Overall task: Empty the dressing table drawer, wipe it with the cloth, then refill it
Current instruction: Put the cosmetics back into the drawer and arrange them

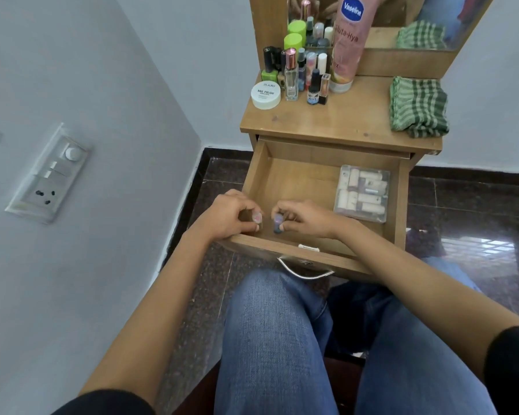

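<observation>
The wooden drawer [285, 175] of the dressing table stands pulled out in front of me. Inside its near left corner my left hand [228, 214] pinches a small pinkish bottle [256, 217]. Beside it my right hand [303, 218] pinches a small blue-purple bottle [277, 224]. A clear plastic box of small tubes [363, 191] lies in the drawer's right half. The green checked cloth [418, 107] lies folded on the right of the table top [327, 118].
Several cosmetic bottles [300, 73], a white nail polish remover tub [265, 94] and a tall pink lotion tube [346, 40] crowd the table top's back left, below the mirror [402, 13]. The wall with a switch panel [50, 172] is on my left. My knees sit under the drawer handle [304, 269].
</observation>
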